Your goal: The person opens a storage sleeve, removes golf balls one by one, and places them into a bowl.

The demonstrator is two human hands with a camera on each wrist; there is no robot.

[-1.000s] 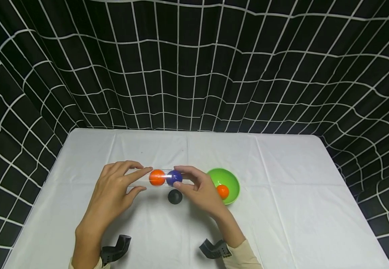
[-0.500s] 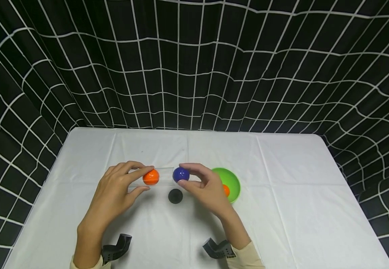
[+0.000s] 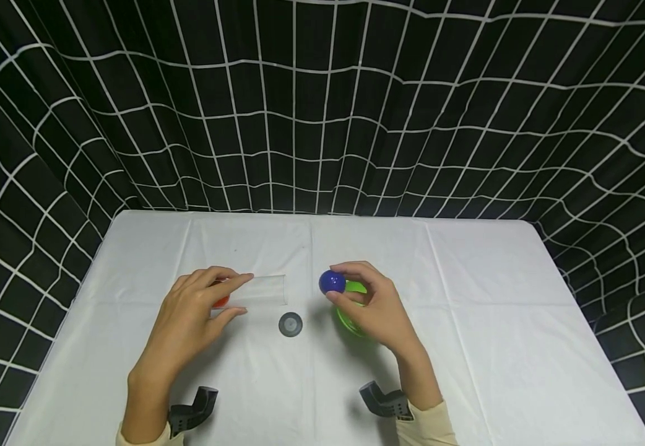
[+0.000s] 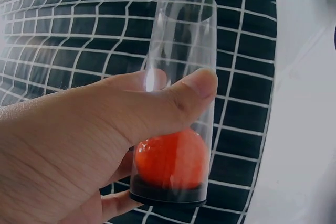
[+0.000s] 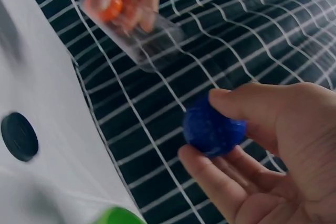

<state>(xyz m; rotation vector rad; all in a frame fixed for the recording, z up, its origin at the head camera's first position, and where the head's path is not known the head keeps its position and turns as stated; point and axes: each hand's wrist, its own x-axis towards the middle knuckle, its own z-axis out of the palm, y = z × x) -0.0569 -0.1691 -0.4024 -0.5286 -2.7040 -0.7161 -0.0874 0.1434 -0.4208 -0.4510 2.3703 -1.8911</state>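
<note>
My left hand [image 3: 191,310] grips a clear plastic tube [image 4: 184,40] around its middle, the tube lying sideways in the head view. An orange ball [image 4: 172,160] rests inside against the black cap [image 4: 168,193] at the closed end; the other end, facing right, is uncapped. Between thumb and fingers my right hand [image 3: 375,306] pinches a blue ball [image 3: 332,282], out of the tube and to the right of its mouth. Behind and below that hand stands a green bowl [image 3: 350,322], mostly hidden by it.
A round dark lid [image 3: 290,324] lies on the white-covered table [image 3: 495,310] between the hands, just below the tube's mouth. Black netted curtain [image 3: 322,124] walls close off the back and sides. Dark camera mounts [image 3: 194,412] sit at both wrists.
The right hand has drawn the blue ball out of the tube and carried it right, now over the bowl's left side. Inside the tube, the orange ball has rolled left to the capped end.
</note>
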